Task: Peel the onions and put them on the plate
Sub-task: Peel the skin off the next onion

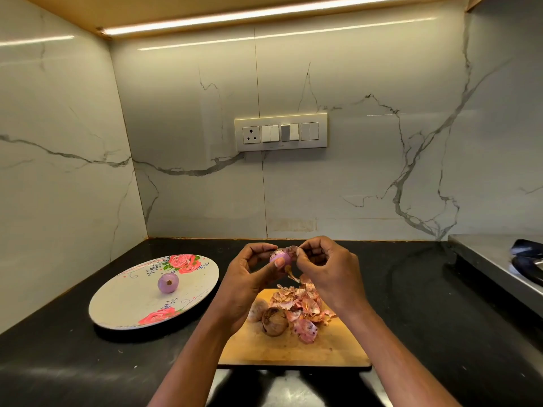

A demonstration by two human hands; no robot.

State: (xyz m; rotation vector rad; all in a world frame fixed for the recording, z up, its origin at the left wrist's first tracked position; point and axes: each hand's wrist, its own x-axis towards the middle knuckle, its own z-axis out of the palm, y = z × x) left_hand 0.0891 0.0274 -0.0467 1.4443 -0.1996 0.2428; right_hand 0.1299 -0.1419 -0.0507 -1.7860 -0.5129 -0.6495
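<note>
I see a round pale grey plate [123,301] printed with pink roses, green leaves and small dark blue sprigs; a glossy purple peeled onion [167,283] sits on it. The half-peeled onion [281,257] in the hands shows pale purple flesh. The rectangular wooden board [293,348] is honey-yellow, carrying a heap of papery pink-and-tan skins [302,306] and a brown unpeeled onion [274,321]. The stone surface [58,362] is black with faint speckles. The wall tiles [382,157] are off-white, veined in grey.
</note>
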